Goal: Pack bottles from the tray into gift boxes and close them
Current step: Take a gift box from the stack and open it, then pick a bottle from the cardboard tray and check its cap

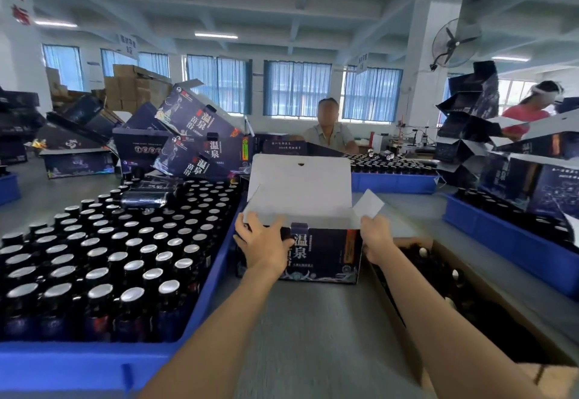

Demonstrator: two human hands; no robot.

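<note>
Likely step: squaring open gift box on worktop for loading.
Left hand grips near-left corner, fingers spread.
Right hand wraps right wall.
Box sits between hands, lid upright beyond fingertips.
Keep lid back, opening level.
Bottles in tray just left of left hand.

Bare left hand, right hand; forearms uncovered (to frame edge).

Glossy cardboard gift box, plastic tray.
</note>
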